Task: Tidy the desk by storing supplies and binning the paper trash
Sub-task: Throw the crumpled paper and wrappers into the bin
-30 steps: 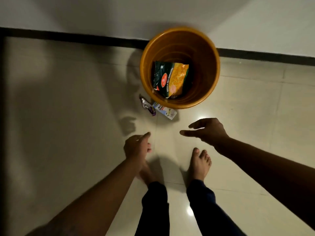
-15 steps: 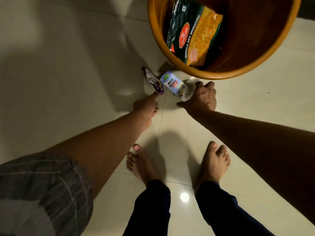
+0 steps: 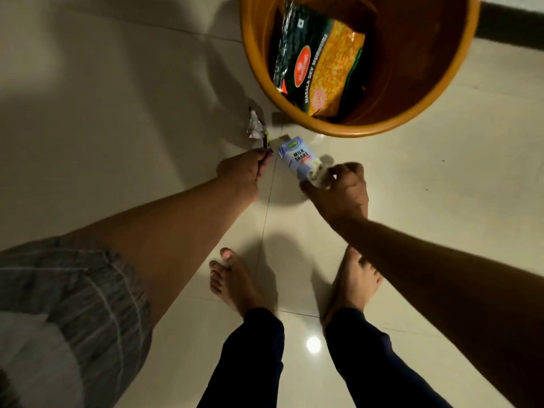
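Note:
An orange bin (image 3: 435, 83) stands on the tiled floor at the top of the view, with a green and yellow snack packet (image 3: 321, 63) inside it. Just in front of the bin, my left hand (image 3: 244, 172) pinches the lower end of a crumpled silver and purple wrapper (image 3: 256, 129). Beside it, my right hand (image 3: 338, 192) grips the near end of a small blue milkshake carton (image 3: 297, 157), which tilts up off the floor toward the bin.
My bare feet (image 3: 235, 281) stand on the glossy cream floor tiles (image 3: 117, 113) just behind the hands. A dark skirting strip (image 3: 512, 25) runs along the wall behind the bin at top right.
I have bent down from standing. Both hands dropped to the floor in front of the bin; the left closed on the wrapper, the right on the carton, whose near end has lifted.

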`<state>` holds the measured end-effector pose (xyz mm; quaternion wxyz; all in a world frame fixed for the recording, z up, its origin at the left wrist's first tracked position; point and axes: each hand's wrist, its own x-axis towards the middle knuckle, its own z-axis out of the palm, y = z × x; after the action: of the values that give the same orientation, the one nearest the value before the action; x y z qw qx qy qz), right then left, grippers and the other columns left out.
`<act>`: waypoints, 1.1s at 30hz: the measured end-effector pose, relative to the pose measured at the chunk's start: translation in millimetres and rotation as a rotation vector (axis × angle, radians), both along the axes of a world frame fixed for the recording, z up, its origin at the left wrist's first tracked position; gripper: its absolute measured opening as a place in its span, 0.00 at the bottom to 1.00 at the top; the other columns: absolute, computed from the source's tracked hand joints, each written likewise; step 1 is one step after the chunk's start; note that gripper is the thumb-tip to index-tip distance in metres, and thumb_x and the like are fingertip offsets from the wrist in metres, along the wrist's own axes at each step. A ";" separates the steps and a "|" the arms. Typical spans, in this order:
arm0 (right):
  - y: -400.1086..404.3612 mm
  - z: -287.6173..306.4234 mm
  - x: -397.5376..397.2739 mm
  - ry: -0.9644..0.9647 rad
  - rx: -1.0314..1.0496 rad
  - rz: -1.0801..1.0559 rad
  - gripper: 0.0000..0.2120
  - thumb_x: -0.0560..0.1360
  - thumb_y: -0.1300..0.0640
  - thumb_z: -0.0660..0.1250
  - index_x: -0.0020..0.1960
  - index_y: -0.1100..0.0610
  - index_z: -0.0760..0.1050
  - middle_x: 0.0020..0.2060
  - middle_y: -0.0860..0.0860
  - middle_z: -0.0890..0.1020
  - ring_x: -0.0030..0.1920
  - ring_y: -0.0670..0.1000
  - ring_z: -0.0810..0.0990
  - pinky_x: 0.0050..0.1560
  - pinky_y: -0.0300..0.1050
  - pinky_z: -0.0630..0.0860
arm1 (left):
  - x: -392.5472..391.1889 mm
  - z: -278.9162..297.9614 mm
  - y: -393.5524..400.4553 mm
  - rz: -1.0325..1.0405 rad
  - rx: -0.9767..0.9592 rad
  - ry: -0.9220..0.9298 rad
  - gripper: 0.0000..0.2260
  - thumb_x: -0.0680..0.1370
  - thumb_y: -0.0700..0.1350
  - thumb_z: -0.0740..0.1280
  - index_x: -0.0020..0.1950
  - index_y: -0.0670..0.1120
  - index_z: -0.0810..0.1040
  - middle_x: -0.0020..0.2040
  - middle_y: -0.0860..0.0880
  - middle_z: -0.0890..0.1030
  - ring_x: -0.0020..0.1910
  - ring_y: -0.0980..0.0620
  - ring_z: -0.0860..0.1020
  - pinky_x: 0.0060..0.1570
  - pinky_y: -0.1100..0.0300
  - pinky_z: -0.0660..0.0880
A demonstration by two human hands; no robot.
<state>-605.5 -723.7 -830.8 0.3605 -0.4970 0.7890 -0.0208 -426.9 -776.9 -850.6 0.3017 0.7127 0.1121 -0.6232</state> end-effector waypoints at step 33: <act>-90.7 295.0 -43.8 -0.190 -0.469 -0.080 0.35 0.66 0.46 0.81 0.68 0.52 0.71 0.72 0.51 0.68 0.68 0.52 0.73 0.66 0.49 0.76 | -60.3 295.6 -51.5 -0.448 -0.166 -0.209 0.16 0.78 0.51 0.74 0.61 0.44 0.81 0.55 0.47 0.86 0.44 0.49 0.88 0.40 0.57 0.83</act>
<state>-649.3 -814.4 -535.8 0.3071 -0.5312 0.7442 -0.2641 -487.2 -828.4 -555.0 0.2237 0.7531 -0.1317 -0.6045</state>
